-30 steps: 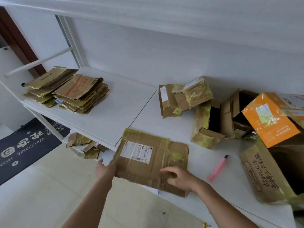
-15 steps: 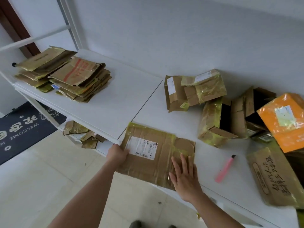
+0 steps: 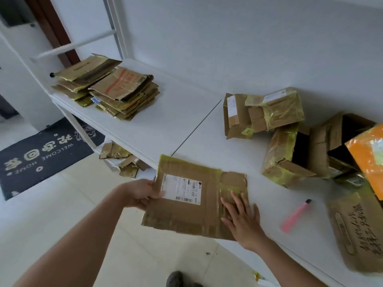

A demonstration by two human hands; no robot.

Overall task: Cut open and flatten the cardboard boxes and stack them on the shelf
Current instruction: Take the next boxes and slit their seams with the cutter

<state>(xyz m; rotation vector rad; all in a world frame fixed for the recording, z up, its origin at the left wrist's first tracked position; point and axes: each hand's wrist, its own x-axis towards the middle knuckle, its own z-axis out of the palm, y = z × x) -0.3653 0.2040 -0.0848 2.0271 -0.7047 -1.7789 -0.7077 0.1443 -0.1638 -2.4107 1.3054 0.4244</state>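
Observation:
A flattened brown box (image 3: 186, 212) with a white label and yellowish tape lies half over the front edge of the white shelf (image 3: 182, 121). My left hand (image 3: 141, 192) grips its left edge, thumb on top. My right hand (image 3: 241, 218) presses flat on its right side with straight, spread fingers. A stack of flattened boxes (image 3: 109, 90) sits at the shelf's far left. A pink box cutter (image 3: 295, 217) lies on the shelf to the right of my right hand.
Several unflattened boxes (image 3: 263, 112) crowd the back right, with an orange box (image 3: 366, 158) and a large brown box (image 3: 356, 230) at the right edge. Cardboard scraps (image 3: 122, 160) lie on the lower shelf. A dark doormat (image 3: 41, 156) covers the floor at left.
My right hand went from curled fingers on the box's lower edge to pressing flat on its right side. My left hand now grips the left edge with the thumb on top.

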